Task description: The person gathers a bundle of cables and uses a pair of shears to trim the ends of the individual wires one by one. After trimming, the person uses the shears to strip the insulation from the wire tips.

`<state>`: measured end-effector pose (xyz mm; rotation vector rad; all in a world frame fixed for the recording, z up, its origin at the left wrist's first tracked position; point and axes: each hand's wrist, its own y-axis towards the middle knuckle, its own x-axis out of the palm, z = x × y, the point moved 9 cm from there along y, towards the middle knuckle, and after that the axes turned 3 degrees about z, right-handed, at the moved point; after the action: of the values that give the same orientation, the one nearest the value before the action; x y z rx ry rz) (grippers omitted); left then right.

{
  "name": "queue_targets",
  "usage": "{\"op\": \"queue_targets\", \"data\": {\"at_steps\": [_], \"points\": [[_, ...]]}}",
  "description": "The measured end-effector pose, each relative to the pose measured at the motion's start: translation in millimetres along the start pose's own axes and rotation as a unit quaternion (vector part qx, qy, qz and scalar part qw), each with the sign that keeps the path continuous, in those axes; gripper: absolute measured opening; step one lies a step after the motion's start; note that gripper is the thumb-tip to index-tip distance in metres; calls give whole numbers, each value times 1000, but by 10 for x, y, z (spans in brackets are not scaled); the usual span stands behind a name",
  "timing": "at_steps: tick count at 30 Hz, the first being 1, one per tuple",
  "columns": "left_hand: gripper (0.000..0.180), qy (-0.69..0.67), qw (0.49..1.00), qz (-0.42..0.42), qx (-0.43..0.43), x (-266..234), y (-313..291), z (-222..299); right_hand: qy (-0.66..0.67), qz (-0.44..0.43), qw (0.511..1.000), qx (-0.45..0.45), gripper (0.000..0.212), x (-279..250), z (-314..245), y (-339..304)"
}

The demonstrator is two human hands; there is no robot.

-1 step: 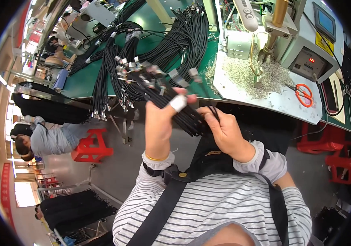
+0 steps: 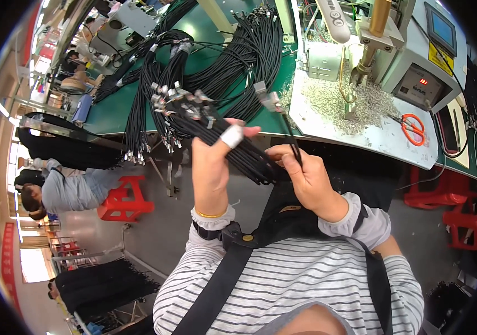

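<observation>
A bundle of black cables [image 2: 233,148] lies gripped in the left hand [image 2: 213,167], fingers wrapped round it so the metal plugs fan out above the knuckles. Just right of it, the right hand [image 2: 305,178] pinches one single cable [image 2: 291,137] upright, apart from the rest. Beyond both hands, more cables [image 2: 249,50] lie heaped on the green bench [image 2: 110,114]; orange scissors [image 2: 414,128] sit farther right.

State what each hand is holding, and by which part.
The left hand grips a bundle of black cables around its middle, below the metal connector ends. The right hand pinches a single black cable just below its connector.
</observation>
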<state>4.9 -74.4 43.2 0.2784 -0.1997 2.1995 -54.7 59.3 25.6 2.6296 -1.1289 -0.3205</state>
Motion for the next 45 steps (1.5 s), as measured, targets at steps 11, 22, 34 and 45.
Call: {"op": "queue_targets", "data": {"at_steps": [11, 22, 34, 45], "points": [[28, -116, 985, -121, -47, 621, -47, -279, -156, -136, 975, 82, 29, 19, 208, -144], [15, -7, 952, -275, -136, 1042, -238, -855, -497, 296, 807, -119, 15, -2480, -252, -366], [15, 118, 932, -310, -146, 1354, -211, -1221, -562, 128, 817, 10, 19, -2730, 15, -278], [13, 298, 923, -227, 90, 1436, 100, -1213, -206, 548, 787, -196, 18, -3239, 286, -1037]]}}
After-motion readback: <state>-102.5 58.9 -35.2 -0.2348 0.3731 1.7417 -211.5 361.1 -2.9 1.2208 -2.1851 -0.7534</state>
